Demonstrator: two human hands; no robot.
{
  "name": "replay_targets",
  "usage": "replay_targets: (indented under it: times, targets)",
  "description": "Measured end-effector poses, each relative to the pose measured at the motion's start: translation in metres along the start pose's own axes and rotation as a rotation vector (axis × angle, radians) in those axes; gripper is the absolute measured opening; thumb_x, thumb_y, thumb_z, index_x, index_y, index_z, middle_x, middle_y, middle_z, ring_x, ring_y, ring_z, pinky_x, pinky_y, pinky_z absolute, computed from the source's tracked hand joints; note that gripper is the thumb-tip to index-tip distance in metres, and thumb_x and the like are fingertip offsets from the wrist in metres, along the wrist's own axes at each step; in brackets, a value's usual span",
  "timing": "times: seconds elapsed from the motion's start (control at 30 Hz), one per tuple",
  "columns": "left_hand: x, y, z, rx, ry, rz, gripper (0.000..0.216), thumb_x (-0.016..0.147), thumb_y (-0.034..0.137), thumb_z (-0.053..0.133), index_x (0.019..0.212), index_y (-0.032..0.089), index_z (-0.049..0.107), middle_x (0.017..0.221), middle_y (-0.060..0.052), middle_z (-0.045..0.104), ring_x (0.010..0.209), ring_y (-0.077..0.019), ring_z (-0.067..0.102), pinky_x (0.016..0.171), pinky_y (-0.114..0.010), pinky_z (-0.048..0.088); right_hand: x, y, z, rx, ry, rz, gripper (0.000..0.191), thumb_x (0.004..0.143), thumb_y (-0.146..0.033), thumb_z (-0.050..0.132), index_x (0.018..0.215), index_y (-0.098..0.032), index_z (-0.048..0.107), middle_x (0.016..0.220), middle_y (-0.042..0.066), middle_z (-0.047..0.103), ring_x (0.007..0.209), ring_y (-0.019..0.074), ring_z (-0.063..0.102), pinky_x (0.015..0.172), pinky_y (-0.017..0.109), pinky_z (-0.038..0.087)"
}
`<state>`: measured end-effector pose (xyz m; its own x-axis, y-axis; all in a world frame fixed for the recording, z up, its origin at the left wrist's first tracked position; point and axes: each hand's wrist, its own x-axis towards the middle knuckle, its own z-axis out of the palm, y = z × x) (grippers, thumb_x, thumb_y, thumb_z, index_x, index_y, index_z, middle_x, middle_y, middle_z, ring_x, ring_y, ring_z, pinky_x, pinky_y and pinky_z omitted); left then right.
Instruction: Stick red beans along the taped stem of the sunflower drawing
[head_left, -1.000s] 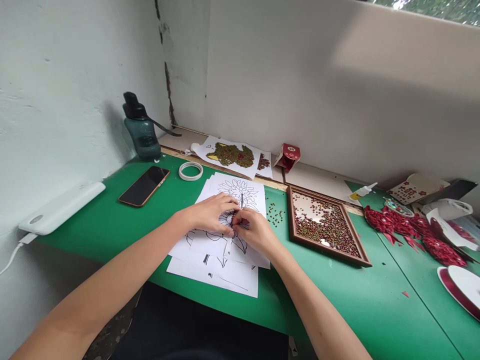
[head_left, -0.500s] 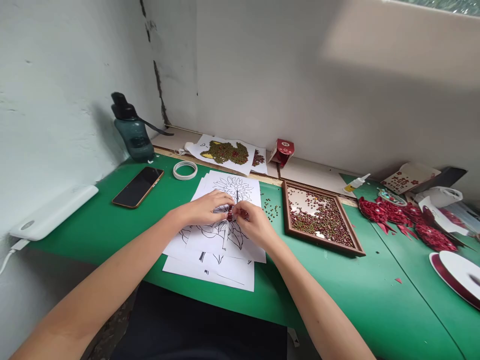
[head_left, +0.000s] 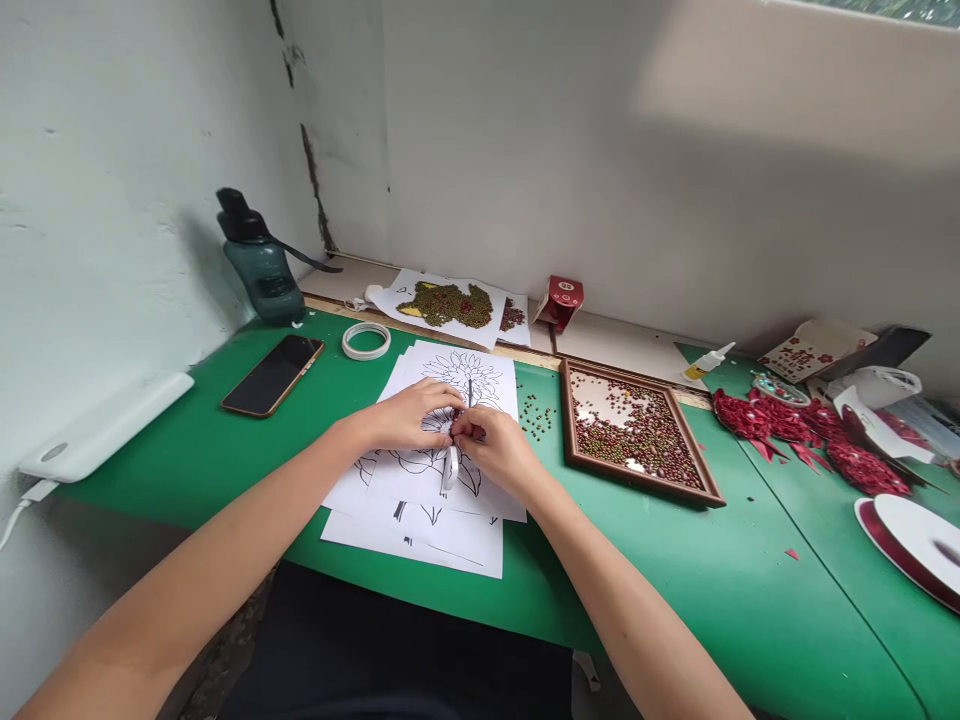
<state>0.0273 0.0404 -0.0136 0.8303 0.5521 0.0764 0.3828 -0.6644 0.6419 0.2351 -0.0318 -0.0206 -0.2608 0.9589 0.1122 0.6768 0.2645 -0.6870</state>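
My left hand (head_left: 411, 413) and my right hand (head_left: 491, 440) meet over the sheets of paper (head_left: 420, 500) printed with black flower outlines. Their fingertips are closed in pinches around a small dark red piece, mostly hidden, that looks like folded ribbon. A narrow white strip (head_left: 451, 470) hangs in a curve just below the right fingertips, over the drawn stem. I cannot tell for certain which fingers grip the strip.
Left of the papers lie a phone (head_left: 274, 375), a white tape roll (head_left: 366, 341), a bottle (head_left: 259, 265) and a white device (head_left: 105, 425). To the right are a framed tray (head_left: 641, 490) of beans, loose beans, a glue bottle (head_left: 709, 362), red ribbon pieces (head_left: 870, 468) and a ribbon spool (head_left: 919, 545).
My right hand has shifted slightly down and left, its fingers pinching closer to the left fingertips. Less of the dark red piece shows, and the white strip now stands out in a curve.
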Motion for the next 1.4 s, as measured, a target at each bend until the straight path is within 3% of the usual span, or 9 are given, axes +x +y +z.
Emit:
replay_targets:
  times: [0.27, 0.5, 0.87, 1.0, 1.13, 1.4]
  targets:
    - [0.0, -0.002, 0.001, 0.003, -0.006, -0.012, 0.049, 0.09, 0.041, 0.071, 0.136, 0.031, 0.061, 0.147, -0.005, 0.055, 0.143, -0.0302, 0.041, 0.118, -0.047, 0.039, 0.0, 0.001, -0.008, -0.019, 0.166, 0.02, 0.022, 0.087, -0.005, 0.059, 0.089, -0.022, 0.073, 0.089, 0.002, 0.069, 0.075, 0.015, 0.058, 0.072, 0.028, 0.044]
    - [0.0, 0.0, 0.0, 0.013, -0.006, -0.019, 0.048, 0.091, 0.039, 0.069, 0.138, 0.031, 0.061, 0.146, -0.005, 0.056, 0.141, -0.03, 0.043, 0.116, -0.045, 0.04, 0.0, -0.002, -0.009, -0.053, 0.025, -0.024, 0.029, 0.086, -0.003, 0.06, 0.09, -0.024, 0.079, 0.094, 0.003, 0.071, 0.081, 0.0167, 0.063, 0.076, 0.03, 0.047]
    - [0.0, 0.0, 0.0, 0.015, -0.004, -0.014, 0.047, 0.091, 0.036, 0.069, 0.137, 0.03, 0.061, 0.146, -0.004, 0.056, 0.142, -0.0283, 0.042, 0.117, -0.044, 0.04, -0.001, -0.002, -0.006, -0.052, 0.004, -0.058, 0.026, 0.084, -0.001, 0.061, 0.087, -0.022, 0.076, 0.091, 0.003, 0.07, 0.081, 0.0161, 0.063, 0.073, 0.029, 0.047]
    - [-0.001, 0.001, -0.001, 0.01, -0.008, -0.019, 0.047, 0.091, 0.035, 0.068, 0.137, 0.031, 0.061, 0.146, -0.004, 0.056, 0.142, -0.0279, 0.042, 0.117, -0.044, 0.04, -0.003, -0.005, -0.013, -0.025, -0.01, -0.103, 0.028, 0.085, -0.001, 0.059, 0.091, -0.022, 0.077, 0.095, 0.003, 0.071, 0.083, 0.0159, 0.063, 0.075, 0.029, 0.048]
    - [-0.001, 0.001, -0.003, 0.009, -0.03, -0.023, 0.051, 0.089, 0.04, 0.07, 0.138, 0.033, 0.06, 0.147, -0.004, 0.055, 0.142, -0.0298, 0.042, 0.115, -0.045, 0.041, -0.006, -0.007, -0.022, 0.026, -0.138, -0.193, 0.035, 0.083, 0.001, 0.057, 0.092, -0.024, 0.079, 0.096, 0.001, 0.073, 0.082, 0.0148, 0.065, 0.078, 0.03, 0.05]
    - [-0.001, 0.0, 0.0, 0.021, -0.017, -0.041, 0.044, 0.095, 0.04, 0.063, 0.139, 0.031, 0.06, 0.148, -0.004, 0.055, 0.143, -0.0282, 0.041, 0.116, -0.044, 0.04, -0.007, -0.009, -0.031, 0.024, -0.207, -0.189, 0.035, 0.083, 0.001, 0.058, 0.092, -0.023, 0.08, 0.096, 0.001, 0.073, 0.084, 0.0146, 0.066, 0.079, 0.029, 0.051]
